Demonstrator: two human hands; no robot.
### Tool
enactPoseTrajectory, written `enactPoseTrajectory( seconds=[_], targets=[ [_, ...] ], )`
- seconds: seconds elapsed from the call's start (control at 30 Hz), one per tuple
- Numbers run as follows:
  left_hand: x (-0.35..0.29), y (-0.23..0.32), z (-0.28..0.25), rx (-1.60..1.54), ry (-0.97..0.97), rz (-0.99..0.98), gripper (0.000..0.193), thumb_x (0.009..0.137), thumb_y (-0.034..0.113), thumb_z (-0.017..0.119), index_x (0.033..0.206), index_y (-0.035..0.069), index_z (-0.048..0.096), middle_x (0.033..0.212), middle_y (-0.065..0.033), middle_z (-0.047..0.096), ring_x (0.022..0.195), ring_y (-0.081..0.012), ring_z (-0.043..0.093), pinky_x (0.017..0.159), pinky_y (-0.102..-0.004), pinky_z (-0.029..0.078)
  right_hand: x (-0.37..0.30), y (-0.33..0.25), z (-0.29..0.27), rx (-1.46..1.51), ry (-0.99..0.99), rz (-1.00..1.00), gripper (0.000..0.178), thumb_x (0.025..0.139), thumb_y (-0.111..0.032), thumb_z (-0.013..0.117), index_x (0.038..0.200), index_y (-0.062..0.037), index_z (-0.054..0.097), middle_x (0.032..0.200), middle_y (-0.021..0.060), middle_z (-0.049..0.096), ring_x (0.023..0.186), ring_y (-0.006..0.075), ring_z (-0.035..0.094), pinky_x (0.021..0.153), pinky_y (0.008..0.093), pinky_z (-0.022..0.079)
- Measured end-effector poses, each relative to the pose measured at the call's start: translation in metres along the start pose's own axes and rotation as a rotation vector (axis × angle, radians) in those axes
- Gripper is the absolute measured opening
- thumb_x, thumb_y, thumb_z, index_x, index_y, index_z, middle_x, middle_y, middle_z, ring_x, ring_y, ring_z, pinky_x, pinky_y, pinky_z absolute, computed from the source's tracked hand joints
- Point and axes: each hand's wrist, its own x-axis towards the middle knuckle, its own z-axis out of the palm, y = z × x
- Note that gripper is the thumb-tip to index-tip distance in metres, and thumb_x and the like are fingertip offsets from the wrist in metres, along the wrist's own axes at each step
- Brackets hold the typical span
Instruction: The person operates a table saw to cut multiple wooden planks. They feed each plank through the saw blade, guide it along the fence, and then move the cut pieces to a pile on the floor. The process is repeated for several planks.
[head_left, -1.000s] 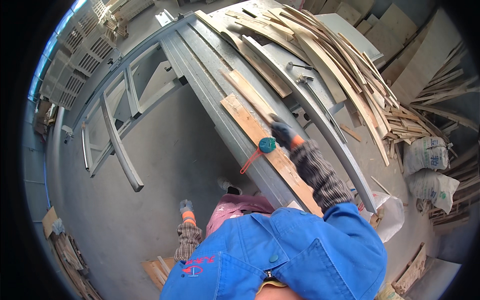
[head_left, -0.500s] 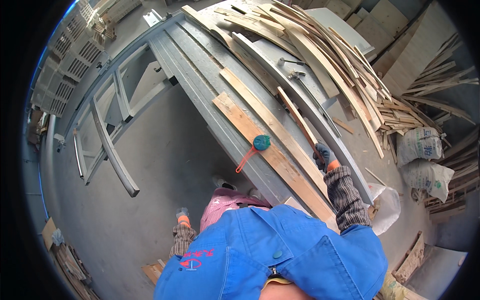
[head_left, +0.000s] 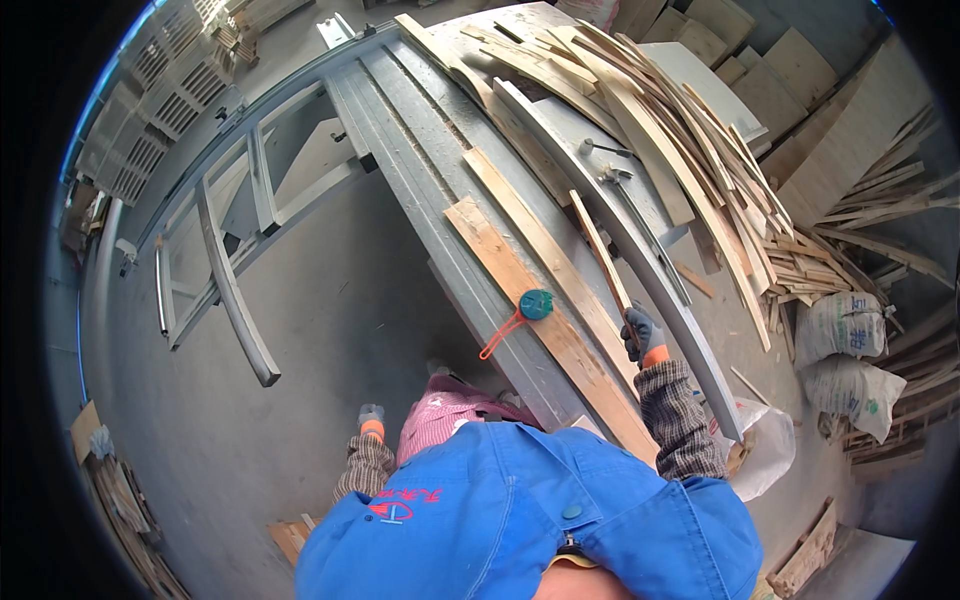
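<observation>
My right hand (head_left: 643,332), in a dark grey glove with an orange cuff, is closed around the near end of a narrow wooden strip (head_left: 600,250). The strip slants away from me over the metal saw table (head_left: 405,160). Left of it, two longer boards lie side by side: a pale one (head_left: 530,230) and a browner one (head_left: 490,250). A round teal tape measure (head_left: 536,304) with an orange strap rests on the browner board. My left hand (head_left: 371,413), also gloved, hangs low beside my body, away from the table; its fingers are too small to make out.
A long metal fence (head_left: 610,190) runs along the table, with a hammer-like tool (head_left: 606,149) beyond it. Loose wood strips (head_left: 680,130) are heaped on the right. White sacks (head_left: 840,325) stand at far right. A metal frame (head_left: 235,290) extends leftward.
The whole view has shifted slightly, so the table sits further right and lower. My right hand has come a little nearer and left, still holding the wooden strip.
</observation>
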Motion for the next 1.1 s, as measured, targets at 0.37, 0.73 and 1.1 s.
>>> enactPoseTrajectory(
  seconds=[0.37,0.73,1.1],
  targets=[
    [0.032,0.009,0.0,-0.045,-0.085,0.08,0.027,0.077,0.02,0.069,0.099,0.005,0.064,0.082,-0.0105,0.065,0.075,-0.0216,0.06,0.071,-0.0376,0.049,0.02,-0.017,0.042,-0.005,-0.021,0.029,0.048,0.085,-0.034,0.057,0.133,-0.0268,0.053,0.061,0.0016,0.047,0.036,0.0095,0.034,0.033,0.0289,0.024],
    [-0.011,-0.043,-0.021,-0.101,0.058,-0.256,0.022,0.076,0.016,0.067,0.096,0.007,0.063,0.077,-0.0088,0.061,0.072,-0.021,0.058,0.069,-0.037,0.047,0.067,-0.037,0.067,-0.03,-0.033,0.062,0.052,0.086,-0.042,0.058,0.137,-0.0338,0.048,0.066,0.0027,0.049,0.039,0.0114,0.037,0.034,0.0299,0.028],
    [-0.028,-0.057,-0.009,-0.035,0.113,-0.529,0.02,0.076,0.017,0.066,0.094,0.008,0.064,0.077,-0.0082,0.063,0.071,-0.0213,0.058,0.069,-0.0371,0.047,0.074,-0.052,0.102,-0.074,-0.012,0.009,0.048,0.083,-0.045,0.058,0.13,-0.0341,0.055,0.066,0.0039,0.049,0.039,0.0133,0.038,0.035,0.0316,0.027]
  ],
)
